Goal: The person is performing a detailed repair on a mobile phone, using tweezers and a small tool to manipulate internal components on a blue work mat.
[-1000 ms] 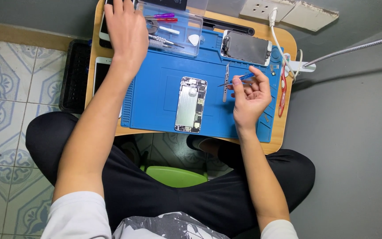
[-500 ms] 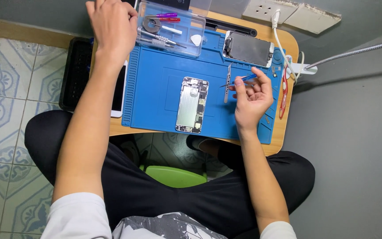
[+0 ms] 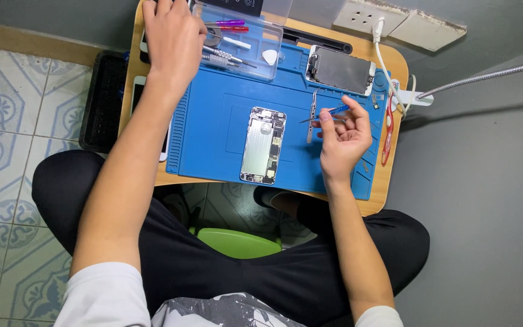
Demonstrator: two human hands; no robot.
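My right hand (image 3: pixel 343 138) hovers over the right part of the blue work mat (image 3: pixel 213 139) and pinches a thin blue-handled screwdriver (image 3: pixel 333 111), tip pointing left. Metal tweezers (image 3: pixel 313 112) lie on the mat just left of its fingers. An opened phone body (image 3: pixel 263 145) with bare circuitry lies mid-mat. My left hand (image 3: pixel 174 37) reaches palm down to the table's far left corner, beside a clear tool tray (image 3: pixel 260 65). Its fingertips run past the top edge, so what they touch is hidden.
A detached phone screen (image 3: pixel 341 70) lies at the mat's far right. A red tool (image 3: pixel 387 130) rests on the wooden table (image 3: pixel 394 200) edge. A white cable (image 3: pixel 385 72) runs to a wall socket (image 3: pixel 367 12). A black case (image 3: pixel 101 103) sits on the floor at left.
My left hand swung left over the table corner, then came back right beside the tool tray. My right hand kept hold of the screwdriver and hardly moved.
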